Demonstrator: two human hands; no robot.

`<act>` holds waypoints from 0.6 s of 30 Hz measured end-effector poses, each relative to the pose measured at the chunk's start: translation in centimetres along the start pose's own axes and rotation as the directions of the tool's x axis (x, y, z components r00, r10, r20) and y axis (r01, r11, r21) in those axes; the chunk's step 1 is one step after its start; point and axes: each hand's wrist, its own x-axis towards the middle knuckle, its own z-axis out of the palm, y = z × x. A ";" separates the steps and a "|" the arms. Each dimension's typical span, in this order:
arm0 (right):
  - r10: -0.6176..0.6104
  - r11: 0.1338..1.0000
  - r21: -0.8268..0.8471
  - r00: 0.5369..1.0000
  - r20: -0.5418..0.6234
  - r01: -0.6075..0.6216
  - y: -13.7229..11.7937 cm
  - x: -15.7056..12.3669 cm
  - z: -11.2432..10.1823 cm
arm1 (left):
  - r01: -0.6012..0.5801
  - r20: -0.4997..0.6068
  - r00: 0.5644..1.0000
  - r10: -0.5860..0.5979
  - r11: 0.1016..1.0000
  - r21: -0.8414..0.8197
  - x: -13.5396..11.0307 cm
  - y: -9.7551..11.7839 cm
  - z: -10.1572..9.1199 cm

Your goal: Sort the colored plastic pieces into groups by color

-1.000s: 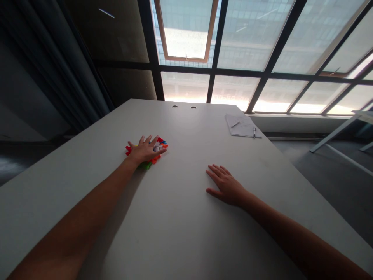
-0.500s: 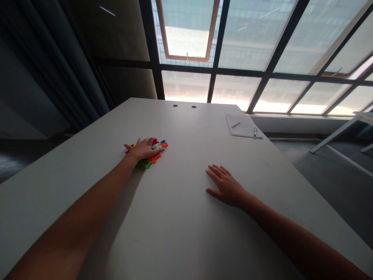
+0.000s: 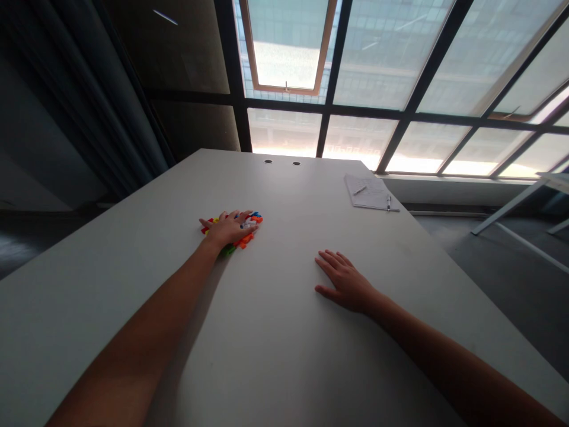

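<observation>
- Grip of the left hand point(image 3: 231, 228) is wide: palm down, fingers spread flat over a small heap of coloured plastic pieces point(image 3: 246, 239), closed on none of them.
- The heap lies on the grey tabletop point(image 3: 275, 344), left of centre; orange, red, blue and green bits show past the fingers.
- Grip of the right hand point(image 3: 344, 283) is wide too, flat on bare tabletop, well apart from the heap.
- Step in hand, as I judge it: corralling the pieces under the palm, nothing picked.
- Taking one piece would call for the fingers to curl and pinch at the heap's edge.
</observation>
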 end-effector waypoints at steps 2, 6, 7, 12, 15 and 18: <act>-0.003 1.000 0.001 1.000 -0.001 0.003 0.0 0.0 0.0 | -0.017 -0.005 1.000 0.017 1.000 0.003 -0.1 0.3 0.1; -0.013 1.000 0.010 1.000 -0.005 0.013 0.2 0.0 0.1 | -0.029 -0.007 1.000 0.029 0.999 0.019 -0.8 1.2 0.1; -0.013 1.000 0.012 1.000 -0.008 0.014 0.2 0.0 0.2 | -0.031 -0.007 0.999 0.031 0.999 0.022 -1.0 1.5 0.0; -0.007 1.000 0.005 1.000 -0.011 0.007 0.2 0.0 0.2 | -0.048 -0.021 0.999 0.048 0.998 0.029 -1.8 2.3 0.1; -0.003 1.000 0.006 1.000 -0.004 0.003 0.2 0.1 0.1 | -0.076 -0.010 0.997 0.076 0.997 0.023 -1.6 2.3 0.2; -0.001 1.000 0.004 1.000 -0.001 0.001 0.2 0.1 0.1 | -0.103 0.004 0.995 0.103 0.994 0.020 -1.1 2.2 0.2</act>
